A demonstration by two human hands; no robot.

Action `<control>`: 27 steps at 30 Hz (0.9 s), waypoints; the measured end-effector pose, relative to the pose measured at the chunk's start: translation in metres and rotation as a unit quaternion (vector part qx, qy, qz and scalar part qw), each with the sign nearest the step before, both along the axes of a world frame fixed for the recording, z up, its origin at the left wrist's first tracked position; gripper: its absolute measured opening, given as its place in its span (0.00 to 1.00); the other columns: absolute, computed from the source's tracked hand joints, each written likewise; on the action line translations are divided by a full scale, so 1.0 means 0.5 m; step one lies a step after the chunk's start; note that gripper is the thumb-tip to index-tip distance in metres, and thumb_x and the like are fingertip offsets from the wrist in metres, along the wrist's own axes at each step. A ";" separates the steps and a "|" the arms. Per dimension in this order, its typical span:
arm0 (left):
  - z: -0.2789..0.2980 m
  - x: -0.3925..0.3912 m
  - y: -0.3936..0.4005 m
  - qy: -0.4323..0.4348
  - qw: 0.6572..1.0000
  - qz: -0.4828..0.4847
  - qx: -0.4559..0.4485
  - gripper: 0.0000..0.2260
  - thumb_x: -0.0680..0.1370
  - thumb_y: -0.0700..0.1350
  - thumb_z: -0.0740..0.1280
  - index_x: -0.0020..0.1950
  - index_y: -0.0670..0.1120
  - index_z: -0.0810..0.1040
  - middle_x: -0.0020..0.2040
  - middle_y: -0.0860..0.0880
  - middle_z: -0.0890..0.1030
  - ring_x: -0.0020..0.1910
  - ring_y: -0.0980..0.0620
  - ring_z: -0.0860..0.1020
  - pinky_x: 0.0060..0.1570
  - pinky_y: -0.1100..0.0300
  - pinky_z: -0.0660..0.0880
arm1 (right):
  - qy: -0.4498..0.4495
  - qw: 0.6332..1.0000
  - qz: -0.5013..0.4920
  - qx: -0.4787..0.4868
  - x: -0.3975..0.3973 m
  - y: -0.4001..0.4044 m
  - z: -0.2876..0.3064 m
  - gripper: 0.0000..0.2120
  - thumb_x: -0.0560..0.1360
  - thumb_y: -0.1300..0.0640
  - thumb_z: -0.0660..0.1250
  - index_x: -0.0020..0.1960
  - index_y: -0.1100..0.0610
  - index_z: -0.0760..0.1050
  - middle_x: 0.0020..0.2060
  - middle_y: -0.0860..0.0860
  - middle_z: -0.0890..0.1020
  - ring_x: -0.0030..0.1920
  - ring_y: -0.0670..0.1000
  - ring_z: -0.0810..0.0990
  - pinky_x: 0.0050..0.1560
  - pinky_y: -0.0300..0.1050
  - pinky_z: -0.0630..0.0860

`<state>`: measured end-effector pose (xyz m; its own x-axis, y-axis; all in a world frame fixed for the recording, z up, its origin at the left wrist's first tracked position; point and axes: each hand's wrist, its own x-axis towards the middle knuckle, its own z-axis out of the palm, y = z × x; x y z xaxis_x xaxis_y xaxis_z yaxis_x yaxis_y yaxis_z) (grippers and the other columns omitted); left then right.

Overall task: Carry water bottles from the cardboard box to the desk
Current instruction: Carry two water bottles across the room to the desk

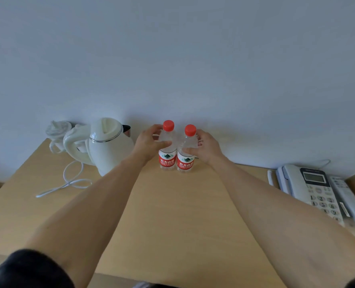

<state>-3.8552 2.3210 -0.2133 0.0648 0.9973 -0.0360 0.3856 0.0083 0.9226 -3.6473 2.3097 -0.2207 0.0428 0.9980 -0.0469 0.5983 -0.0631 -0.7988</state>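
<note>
Left bottle (167, 146): stands upright on the desk (172, 215) near the wall (172, 48), red cap on top, red label around its lower half, just right of the kettle (108, 145).
Right bottle (186, 151): upright just beside the left bottle, the two bodies touching or nearly so (the gap is too narrow to judge), with the same red cap and label.
Left hand (149, 142): wraps the left bottle's clear upper body from the kettle side, thumb across the front, fingers curled around the back below the cap.
Right hand (206, 147): grips the right bottle's upper body from the side away from the kettle, thumb pressed on the front, fingers curled behind.
Arms: both bare forearms reach forward across the desk, dark sleeves at the bottom corners of the view.
Kettle: white, electric, with a steel band under the lid, handle turned away from the bottles.
Cord (68, 179): white, looped loosely on the desk in front of the kettle.
Wrapped cup (58, 129): behind the kettle, against the wall, at the desk's far left corner.
Telephone (316, 190): a pale grey desk set with keypad and small screen, well to the right of the kettle, beyond the bottles, at the desk's right edge.
</note>
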 end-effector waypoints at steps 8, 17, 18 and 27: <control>0.005 -0.010 0.020 0.045 0.999 0.002 0.015 0.24 0.74 0.43 0.75 0.70 0.45 0.75 0.61 0.46 0.81 0.59 0.46 0.80 0.57 0.45 0.79 | 0.006 0.997 -0.067 0.042 -0.020 -0.001 0.003 0.29 0.65 0.55 0.81 0.63 0.53 0.75 0.51 0.46 0.79 0.49 0.47 0.77 0.50 0.41 0.73; 0.018 0.012 0.032 0.178 0.981 0.034 0.064 0.23 0.70 0.52 0.78 0.63 0.46 0.80 0.52 0.48 0.84 0.48 0.50 0.81 0.43 0.59 0.73 | -0.015 0.996 -0.076 0.047 -0.033 0.000 0.014 0.26 0.65 0.53 0.80 0.58 0.55 0.73 0.50 0.49 0.80 0.50 0.51 0.79 0.47 0.42 0.72; 0.019 0.013 0.035 0.185 0.980 0.038 0.066 0.23 0.70 0.52 0.79 0.62 0.46 0.81 0.52 0.48 0.84 0.48 0.49 0.81 0.43 0.59 0.73 | -0.019 0.996 -0.076 0.047 -0.033 0.002 0.015 0.25 0.66 0.53 0.80 0.58 0.55 0.73 0.50 0.50 0.80 0.50 0.51 0.79 0.47 0.42 0.72; 0.024 0.012 0.049 0.170 0.982 0.040 0.071 0.21 0.72 0.49 0.78 0.62 0.45 0.82 0.51 0.45 0.85 0.46 0.49 0.80 0.45 0.58 0.74 | -0.021 0.992 -0.086 0.088 -0.051 0.012 0.014 0.23 0.68 0.54 0.80 0.57 0.57 0.74 0.49 0.50 0.79 0.50 0.53 0.78 0.49 0.45 0.74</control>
<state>-3.8495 2.3453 -0.2013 -0.0058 0.9951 0.0983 0.6747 -0.0687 0.7349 -3.6726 2.3156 -0.2136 0.2105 0.9686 0.1321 0.6235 -0.0290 -0.7813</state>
